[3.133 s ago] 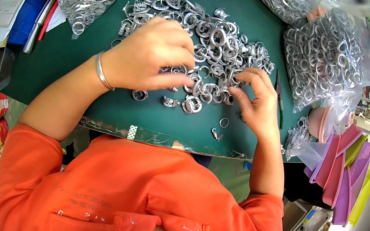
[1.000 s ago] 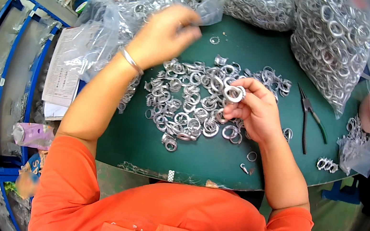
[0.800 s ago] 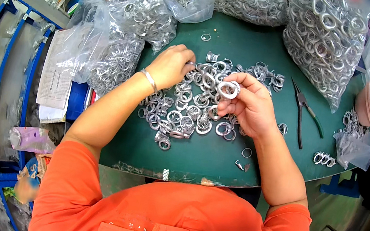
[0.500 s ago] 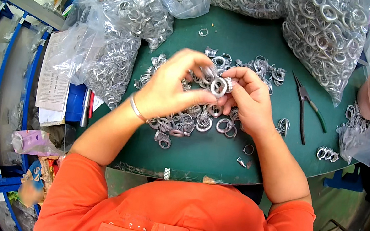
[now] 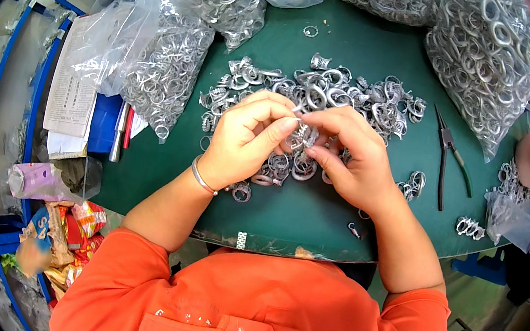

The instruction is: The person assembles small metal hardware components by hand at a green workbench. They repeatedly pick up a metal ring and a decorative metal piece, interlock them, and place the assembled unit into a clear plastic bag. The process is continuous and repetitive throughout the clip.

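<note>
Fingers of both hands are pinched together on one small metal ring, held just above the pile of rings. The left hand and the right hand meet at their tips over the near side of the pile. I think the work is partway along. Many loose rings lie in the pile, so a lot looks left to do. Full bags of rings sit past the pile, and pliers lie to the right of it on the green table. Half a second ago the hands were already together at the pile. Before that, the left hand was reaching far out toward the bags.
</note>
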`<state>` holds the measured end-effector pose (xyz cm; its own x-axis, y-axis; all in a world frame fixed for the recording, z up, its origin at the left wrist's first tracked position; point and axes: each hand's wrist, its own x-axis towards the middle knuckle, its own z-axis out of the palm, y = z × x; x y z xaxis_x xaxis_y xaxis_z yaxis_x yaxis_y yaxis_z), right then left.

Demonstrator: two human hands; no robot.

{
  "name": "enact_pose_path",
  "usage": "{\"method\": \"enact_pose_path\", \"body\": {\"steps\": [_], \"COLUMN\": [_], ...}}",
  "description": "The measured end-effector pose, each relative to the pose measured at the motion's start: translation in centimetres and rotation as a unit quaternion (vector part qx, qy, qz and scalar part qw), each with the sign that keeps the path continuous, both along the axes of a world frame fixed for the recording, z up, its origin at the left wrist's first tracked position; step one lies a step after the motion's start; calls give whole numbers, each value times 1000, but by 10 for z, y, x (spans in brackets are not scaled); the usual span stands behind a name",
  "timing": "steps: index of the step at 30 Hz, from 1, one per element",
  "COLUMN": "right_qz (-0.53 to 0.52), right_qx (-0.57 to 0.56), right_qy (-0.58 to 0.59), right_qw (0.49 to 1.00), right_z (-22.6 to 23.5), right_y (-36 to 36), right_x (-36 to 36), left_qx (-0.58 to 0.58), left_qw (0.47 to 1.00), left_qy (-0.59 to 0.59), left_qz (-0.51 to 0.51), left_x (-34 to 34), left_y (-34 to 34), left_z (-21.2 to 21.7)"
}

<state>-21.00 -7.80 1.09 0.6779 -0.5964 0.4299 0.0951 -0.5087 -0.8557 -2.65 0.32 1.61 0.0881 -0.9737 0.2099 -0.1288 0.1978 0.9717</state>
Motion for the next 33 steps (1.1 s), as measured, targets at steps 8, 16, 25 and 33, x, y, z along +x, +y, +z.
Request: {"method": "enact_pose_path", "body": {"steps": [8, 16, 25, 33], "right_qz": [-38, -24, -27, -23], "right_qx": [-3, -64, -65, -66], "right_qy": [-2, -54, -50, -24], "right_qw": [999, 996, 996, 997], "right_z": [-2, -5, -6, 6], "right_y": [2, -2, 4, 9], "right_x": [2, 3, 5, 3], "left_qx": [-5, 92, 111, 155], "left_qw": [993, 979, 975, 962], "left_qy": [106, 179, 183, 197], "left_qz": [-42, -31, -61, -107], "left_x": [-11, -6, -5, 1], "left_y": [3, 6, 5, 6], "left_z": [-7, 1, 0, 2]}}
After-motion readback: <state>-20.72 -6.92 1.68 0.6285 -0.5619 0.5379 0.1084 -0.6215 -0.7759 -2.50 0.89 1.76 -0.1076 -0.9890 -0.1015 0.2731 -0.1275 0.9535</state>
